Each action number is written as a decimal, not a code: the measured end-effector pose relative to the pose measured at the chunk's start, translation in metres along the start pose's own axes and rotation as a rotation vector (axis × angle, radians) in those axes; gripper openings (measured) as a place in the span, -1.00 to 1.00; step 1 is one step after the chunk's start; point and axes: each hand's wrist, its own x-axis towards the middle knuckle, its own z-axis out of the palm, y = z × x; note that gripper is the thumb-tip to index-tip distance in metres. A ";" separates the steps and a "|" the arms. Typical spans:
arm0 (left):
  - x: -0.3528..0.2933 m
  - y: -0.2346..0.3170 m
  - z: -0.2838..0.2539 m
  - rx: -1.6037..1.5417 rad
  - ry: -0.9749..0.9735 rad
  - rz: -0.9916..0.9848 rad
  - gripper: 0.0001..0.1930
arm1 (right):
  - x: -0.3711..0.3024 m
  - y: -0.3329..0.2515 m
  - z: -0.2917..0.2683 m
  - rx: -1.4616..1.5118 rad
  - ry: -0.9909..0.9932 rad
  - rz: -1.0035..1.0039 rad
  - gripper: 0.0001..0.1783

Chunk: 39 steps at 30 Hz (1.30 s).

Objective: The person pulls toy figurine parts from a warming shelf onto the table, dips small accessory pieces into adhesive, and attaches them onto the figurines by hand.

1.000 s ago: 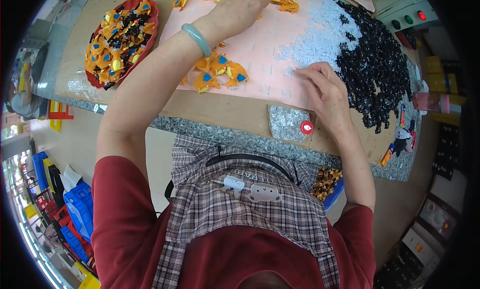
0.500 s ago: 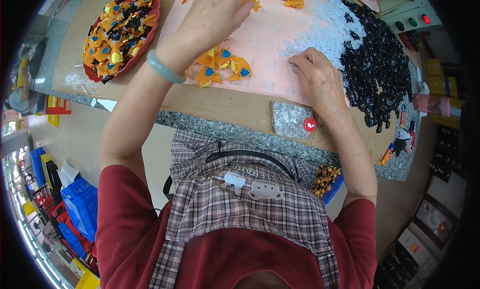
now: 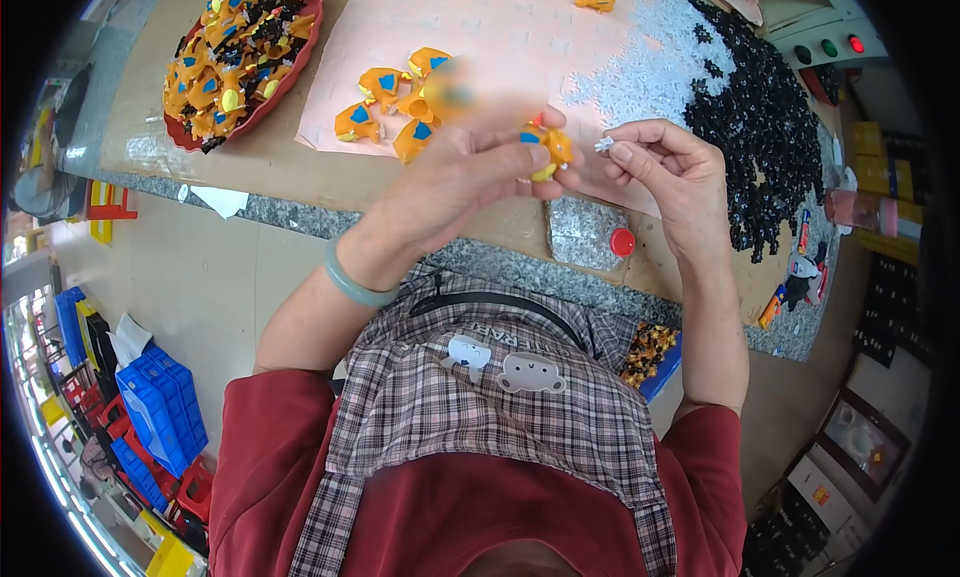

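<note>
My left hand (image 3: pixel 445 182), with a pale green bangle on its wrist, holds a small orange toy figure (image 3: pixel 556 149) with blue and yellow parts. Facing it, my right hand (image 3: pixel 672 167) pinches a tiny whitish plastic piece (image 3: pixel 604 145) between thumb and forefinger. A narrow gap separates the piece from the figure. Beyond my right hand spreads a heap of similar whitish pieces (image 3: pixel 645 72), bordered by a heap of small black pieces (image 3: pixel 765 142). Several orange figures (image 3: pixel 382 83) lie on the pink sheet (image 3: pixel 345 52) beyond my left hand. A blurred patch hides part of that group.
A red scalloped bowl (image 3: pixel 302 75) with orange and black pieces stands at the far left. Near the front edge lies a clear container (image 3: pixel 580 235) with a red cap. Small tubes (image 3: pixel 773 307) lie at right, below a box with a red light (image 3: pixel 856 44). A blue crate (image 3: pixel 165 407) is on the floor.
My left hand has come back from the far side of the sheet and now holds an orange figure. The right hand has lifted from beside the whitish heap with a piece pinched in it.
</note>
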 end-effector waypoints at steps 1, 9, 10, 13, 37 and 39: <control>-0.002 -0.003 0.002 -0.023 -0.028 -0.041 -0.66 | -0.003 -0.003 0.001 0.028 0.008 0.019 -0.90; -0.004 -0.020 0.016 -0.190 -0.050 -0.133 -0.69 | -0.018 -0.004 0.017 0.091 0.052 -0.054 -0.91; -0.004 -0.021 0.016 -0.205 -0.043 -0.128 -0.68 | -0.020 -0.004 0.018 0.064 0.050 -0.058 -0.92; -0.005 -0.018 0.017 -0.240 -0.053 -0.147 -0.72 | -0.018 -0.003 0.015 -0.025 0.019 -0.157 -0.90; -0.001 -0.035 0.023 0.158 0.033 0.063 -0.88 | -0.028 0.005 0.021 0.101 -0.049 -0.082 -0.85; 0.000 -0.034 0.023 0.184 0.033 0.067 -0.87 | -0.030 0.007 0.024 0.085 0.002 -0.113 -0.86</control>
